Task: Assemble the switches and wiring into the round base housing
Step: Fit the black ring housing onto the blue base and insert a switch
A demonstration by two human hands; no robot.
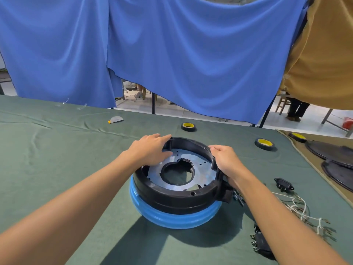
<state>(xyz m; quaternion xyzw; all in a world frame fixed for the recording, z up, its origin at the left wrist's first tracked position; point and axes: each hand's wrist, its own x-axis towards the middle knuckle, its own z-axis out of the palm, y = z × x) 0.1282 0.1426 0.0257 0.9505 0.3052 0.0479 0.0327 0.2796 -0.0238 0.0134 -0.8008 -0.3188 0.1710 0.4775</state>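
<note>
The round base housing [172, 196] is a black plastic ring with a grey metal plate inside and a blue band round its bottom, standing on the green cloth in front of me. My left hand [150, 148] rests on its far left rim, fingers stretched over the edge. My right hand [226, 161] grips the right rim with curled fingers. A black socket part [284, 185] lies to the right. White wiring [298, 209] with small terminals spreads beside it. A black switch [260, 243] with metal pins lies near my right forearm, partly hidden.
Three black-and-yellow tape rolls [188, 127] [264, 144] [297, 137] lie behind the housing. Dark round covers [330, 152] lie on a tan cloth at the right. A small grey scrap [115, 119] lies far left. Blue curtains hang behind the table.
</note>
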